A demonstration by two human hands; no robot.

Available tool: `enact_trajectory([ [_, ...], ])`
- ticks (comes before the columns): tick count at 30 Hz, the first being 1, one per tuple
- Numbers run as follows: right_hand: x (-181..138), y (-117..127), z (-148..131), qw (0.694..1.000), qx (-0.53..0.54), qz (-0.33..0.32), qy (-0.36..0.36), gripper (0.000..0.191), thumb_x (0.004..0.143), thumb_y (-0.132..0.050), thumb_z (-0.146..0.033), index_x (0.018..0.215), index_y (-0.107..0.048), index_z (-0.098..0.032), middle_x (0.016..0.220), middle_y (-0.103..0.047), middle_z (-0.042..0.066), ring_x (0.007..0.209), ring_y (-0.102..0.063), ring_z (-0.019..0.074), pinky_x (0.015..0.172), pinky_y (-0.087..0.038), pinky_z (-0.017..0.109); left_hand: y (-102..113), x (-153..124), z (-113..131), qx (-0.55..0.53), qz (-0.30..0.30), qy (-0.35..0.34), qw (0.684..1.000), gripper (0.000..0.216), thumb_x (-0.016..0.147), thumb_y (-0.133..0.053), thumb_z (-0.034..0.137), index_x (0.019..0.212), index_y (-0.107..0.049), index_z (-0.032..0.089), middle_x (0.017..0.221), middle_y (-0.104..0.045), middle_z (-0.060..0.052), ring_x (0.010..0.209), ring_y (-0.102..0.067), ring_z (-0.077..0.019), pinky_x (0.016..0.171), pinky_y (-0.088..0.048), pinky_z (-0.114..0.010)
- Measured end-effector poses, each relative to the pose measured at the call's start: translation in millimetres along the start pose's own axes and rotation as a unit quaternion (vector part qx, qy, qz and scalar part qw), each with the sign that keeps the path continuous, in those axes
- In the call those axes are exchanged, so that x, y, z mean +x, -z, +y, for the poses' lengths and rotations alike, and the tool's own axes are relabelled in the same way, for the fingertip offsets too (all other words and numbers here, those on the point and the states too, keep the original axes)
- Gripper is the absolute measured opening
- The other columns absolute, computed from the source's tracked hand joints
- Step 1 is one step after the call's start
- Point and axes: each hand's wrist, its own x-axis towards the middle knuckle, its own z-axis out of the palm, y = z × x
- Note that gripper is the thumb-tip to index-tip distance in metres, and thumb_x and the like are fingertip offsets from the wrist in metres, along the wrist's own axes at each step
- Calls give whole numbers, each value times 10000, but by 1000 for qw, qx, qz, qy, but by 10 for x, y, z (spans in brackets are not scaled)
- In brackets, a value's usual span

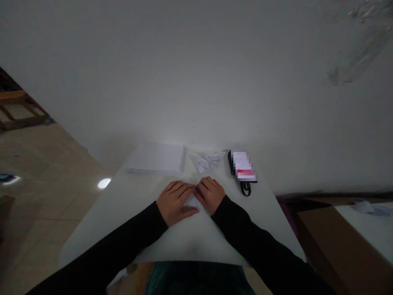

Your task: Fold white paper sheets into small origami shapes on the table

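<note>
Between my hands, a small piece of white folded paper (192,201) lies on the white table (190,241); much of it is hidden under my fingers. My left hand (177,202) holds it from the left, thumb along the near side and fingers along the far side. From the right, my right hand (210,194) grips its far right part with bent fingers, and the fingertips of both hands meet there. Just beyond my hands sits a folded white paper shape (208,161) with pointed ends.
A stack of white paper (156,157) lies at the back left of the table. At the back right is a dark phone-like object (243,166), its face pixelated, with a black strap (245,189). A wall (196,82) rises behind; a cardboard box (340,246) stands to the right.
</note>
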Motion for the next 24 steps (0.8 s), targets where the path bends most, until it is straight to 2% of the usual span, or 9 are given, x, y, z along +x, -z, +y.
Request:
enact_trajectory([
  [3, 9, -25, 43, 1000, 3, 11, -17, 193, 847, -512, -331, 771, -615, -186, 777, -568, 46, 803, -481, 183, 673, -351, 296, -5, -6, -15, 5, 3, 8, 1000, 503, 749, -536, 507, 1132, -515, 182, 1161, -563, -90, 1052, -496, -262, 929, -334, -440],
  [7, 5, -41, 90, 999, 6, 27, -30, 161, 846, -524, -289, 757, -623, -199, 759, -563, 41, 791, -478, 180, 670, -340, 298, -1, 2, -31, -8, 8, 19, 1000, 490, 715, -560, 533, 1055, -571, 181, 1152, -565, -98, 1040, -502, -261, 915, -349, -442],
  [12, -17, -22, 58, 999, -30, 24, 38, 103, 837, -526, -194, 853, -628, -202, 777, -573, 43, 770, -473, 186, 679, -327, 319, 35, 21, -11, -1, 12, 23, 1000, 470, 695, -579, 524, 1028, -595, 193, 1137, -565, -103, 1061, -493, -272, 924, -352, -469],
  [16, -25, -29, -9, 996, -40, 36, 70, 134, 852, -486, -173, 869, -619, -178, 807, -575, 58, 779, -470, 193, 693, -332, 333, 2, 11, 5, 9, 50, -15, 999, 393, 719, -570, 450, 988, -602, 165, 1167, -542, -123, 1120, -459, -283, 969, -335, -474],
  [20, -47, -27, -63, 997, -26, 17, 75, 129, 837, -488, -145, 833, -617, -157, 810, -573, 66, 779, -481, 195, 685, -361, 329, -63, -18, -5, -5, 48, -29, 998, 301, 734, -547, 403, 901, -576, 154, 1023, -593, -121, 972, -549, -242, 856, -448, -402],
  [24, -123, 10, -113, 999, 4, 0, 53, 177, 811, -483, -119, 927, -615, -139, 878, -582, 85, 818, -497, 207, 718, -404, 333, -75, -40, 13, -15, 29, -6, 999, 248, 735, -543, 383, 857, -524, 168, 956, -595, -100, 925, -558, -225, 795, -479, -362],
])
